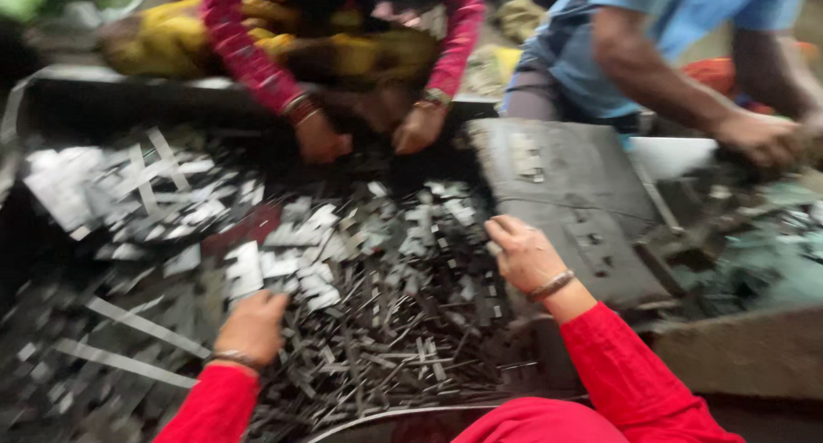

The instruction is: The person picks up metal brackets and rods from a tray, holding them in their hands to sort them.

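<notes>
A big heap of small flat metal pieces and thin strips (377,306) fills the dark work surface in front of me. My left hand (255,325), in a red sleeve with a bangle, rests palm down on the pile beside some shiny plates (283,267). My right hand (523,253), also bangled, lies at the heap's right edge next to a grey metal block (574,194), fingers curled toward the pieces. The frame is blurred, so whether either hand grips a piece is unclear.
Across the pile, a person in red sleeves and yellow cloth has both hands (369,134) in the pieces. At the right, a person in a blue shirt reaches an arm (686,92) to dark machine parts (737,229). Long metal strips (129,340) lie at the left.
</notes>
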